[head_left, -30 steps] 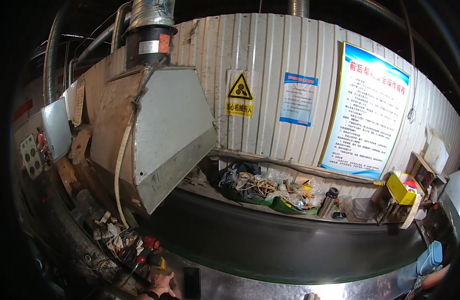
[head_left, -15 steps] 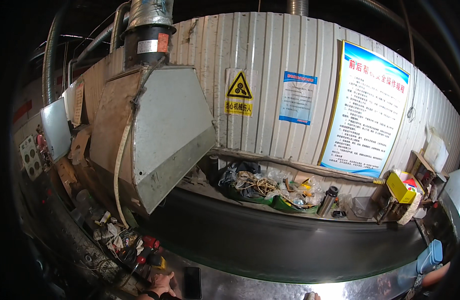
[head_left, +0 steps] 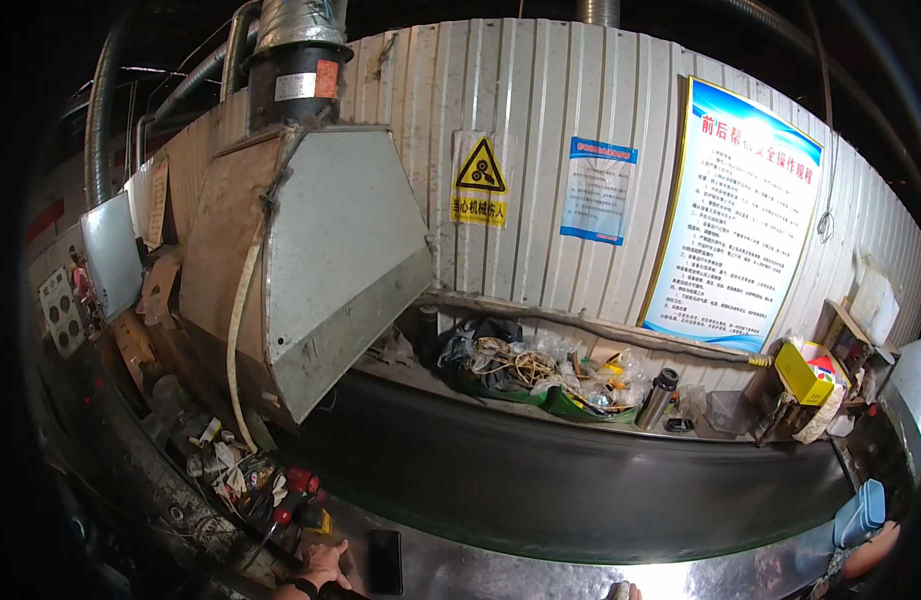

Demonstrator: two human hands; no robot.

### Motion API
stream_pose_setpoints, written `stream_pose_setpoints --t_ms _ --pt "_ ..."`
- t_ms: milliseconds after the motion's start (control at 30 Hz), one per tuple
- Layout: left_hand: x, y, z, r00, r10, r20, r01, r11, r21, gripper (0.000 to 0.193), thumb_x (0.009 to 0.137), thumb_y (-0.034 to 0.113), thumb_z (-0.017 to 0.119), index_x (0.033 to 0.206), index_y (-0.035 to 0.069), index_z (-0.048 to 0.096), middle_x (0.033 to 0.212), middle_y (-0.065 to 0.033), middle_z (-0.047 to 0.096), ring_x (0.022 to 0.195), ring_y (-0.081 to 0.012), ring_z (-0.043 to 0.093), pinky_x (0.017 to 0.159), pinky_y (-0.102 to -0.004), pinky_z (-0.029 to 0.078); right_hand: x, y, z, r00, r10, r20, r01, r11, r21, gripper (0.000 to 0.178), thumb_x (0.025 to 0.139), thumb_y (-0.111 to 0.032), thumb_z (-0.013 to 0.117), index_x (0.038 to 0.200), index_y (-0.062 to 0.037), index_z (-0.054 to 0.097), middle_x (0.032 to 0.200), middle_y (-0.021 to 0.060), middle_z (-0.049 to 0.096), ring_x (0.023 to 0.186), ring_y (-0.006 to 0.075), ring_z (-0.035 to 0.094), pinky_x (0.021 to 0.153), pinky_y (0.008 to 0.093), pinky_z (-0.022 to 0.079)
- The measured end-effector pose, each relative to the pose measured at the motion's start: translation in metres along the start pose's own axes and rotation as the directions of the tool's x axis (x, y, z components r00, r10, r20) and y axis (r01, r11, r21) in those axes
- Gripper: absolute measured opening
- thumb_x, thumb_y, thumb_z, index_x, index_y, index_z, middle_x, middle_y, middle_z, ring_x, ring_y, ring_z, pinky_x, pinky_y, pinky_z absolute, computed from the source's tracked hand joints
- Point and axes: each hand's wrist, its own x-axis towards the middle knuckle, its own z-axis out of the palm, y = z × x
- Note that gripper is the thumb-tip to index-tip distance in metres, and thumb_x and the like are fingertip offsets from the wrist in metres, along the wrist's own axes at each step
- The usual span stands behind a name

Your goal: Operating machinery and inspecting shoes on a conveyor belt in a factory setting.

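Note:
Near the lower edge, left of centre, my left hand [head_left: 323, 564] rests by the metal table edge with its fingers apart. No object shows in it. A dark band is at its wrist. Just right of it lies a black phone [head_left: 385, 562], flat on the metal table [head_left: 460, 570]. A yellow-and-black object [head_left: 315, 519] and a red-and-black tool [head_left: 295, 490] lie just beyond this hand. Of my right hand [head_left: 625, 591], only a small part shows at the bottom edge. Its fingers are mostly cut off, so what it holds cannot be seen.
A dark conveyor belt [head_left: 580, 490] crosses ahead beneath a large metal hood [head_left: 340, 250]. Along its far side stand green bags of scraps [head_left: 520, 370], a steel flask [head_left: 658, 398] and a yellow box [head_left: 810, 375]. At right, another person's arm [head_left: 873, 552] is beside a blue container [head_left: 860, 513].
My left hand has shifted very slightly by the phone. The arm at the right has moved a little upward beside the blue container. The view has tilted slightly.

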Motion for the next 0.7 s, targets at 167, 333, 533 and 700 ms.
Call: stream_pose_setpoints --t_ms 167,333,533,700 --pt "0.004 0.002 -0.003 1.0 0.022 -0.005 -0.022 1.0 0.006 0.123 0.049 0.055 0.098 0.154 0.021 0.043 0.132 -0.0021 0.071 0.125 -0.0343 0.064 0.11 -0.056 0.042 -0.022 0.005 -0.003 0.998 0.042 -0.043 -0.04 0.999 0.034 0.057 0.109 -0.029 0.042 0.162 -0.0114 0.028 0.161 0.0267 0.035 0.146 0.0482 0.032 0.122 0.0545 0.023" --pt "-0.004 0.0 0.0 1.0 0.001 -0.005 -0.001 1.0 -0.005 0.121 0.048 0.055 0.098 0.152 0.021 0.045 0.129 -0.0025 0.072 0.124 -0.0341 0.065 0.11 -0.0559 0.042 -0.004 -0.008 0.016 0.999 0.014 -0.037 -0.012 0.999 0.053 0.058 0.109 -0.029 0.042 0.163 -0.011 0.026 0.162 0.0272 0.034 0.146 0.05 0.031 0.122 0.055 0.022" --pt "0.0 0.002 -0.002 0.999 0.017 -0.03 -0.017 1.0 0.005 0.12 0.047 0.054 0.098 0.15 0.02 0.047 0.126 -0.0039 0.073 0.121 -0.0343 0.066 0.108 -0.0536 0.044 0.014 -0.031 0.033 0.999 -0.033 0.031 0.031 0.999 0.038 0.06 0.11 -0.029 0.041 0.164 -0.0106 0.024 0.162 0.0278 0.033 0.146 0.0521 0.03 0.123 0.0555 0.021" --pt "0.001 -0.002 0.0 1.0 0.022 0.001 -0.022 1.0 -0.02 0.125 0.05 0.059 0.097 0.158 0.032 0.039 0.126 -0.0219 0.069 0.122 -0.0416 0.065 0.107 -0.0516 0.048 0.015 -0.032 0.033 0.998 -0.042 0.047 0.04 0.999 0.037 0.061 0.11 -0.03 0.041 0.164 -0.0102 0.022 0.162 0.0283 0.032 0.146 0.0538 0.03 0.124 0.0559 0.02"
